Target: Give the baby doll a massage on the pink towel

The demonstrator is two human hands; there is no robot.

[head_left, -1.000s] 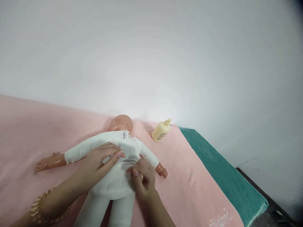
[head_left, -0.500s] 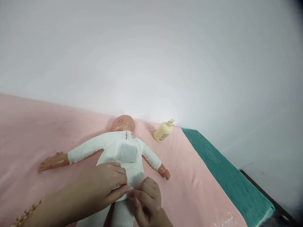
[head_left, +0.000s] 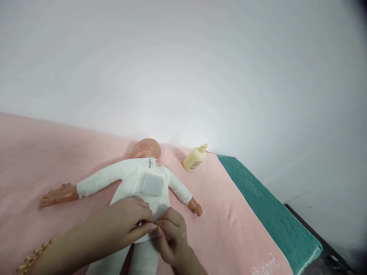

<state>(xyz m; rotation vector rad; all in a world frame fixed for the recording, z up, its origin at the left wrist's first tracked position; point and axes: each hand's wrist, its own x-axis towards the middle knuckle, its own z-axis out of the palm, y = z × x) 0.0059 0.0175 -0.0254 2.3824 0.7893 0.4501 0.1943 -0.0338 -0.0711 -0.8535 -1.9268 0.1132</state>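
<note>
A baby doll (head_left: 140, 181) in a white cloth suit lies stretched out on a pink blanket (head_left: 43, 152), its bald head toward the wall and arms spread. A white patch sits on its torso. My left hand (head_left: 126, 221) rests on the doll's lower body, fingers curled and pinching the white cloth. My right hand (head_left: 172, 238) meets it from the right, fingers also pinched on the cloth at the doll's waist. A beaded bracelet (head_left: 31, 258) circles my left wrist.
A pale yellow pump bottle (head_left: 195, 157) lies on its side on the blanket, right of the doll's head. A teal quilted mat (head_left: 266, 210) edges the blanket on the right. A plain white wall rises behind. Dark floor shows at far right.
Both hands slid from the doll's chest down to its waist, uncovering the white patch. They now pinch the cloth together; the view shifted slightly.
</note>
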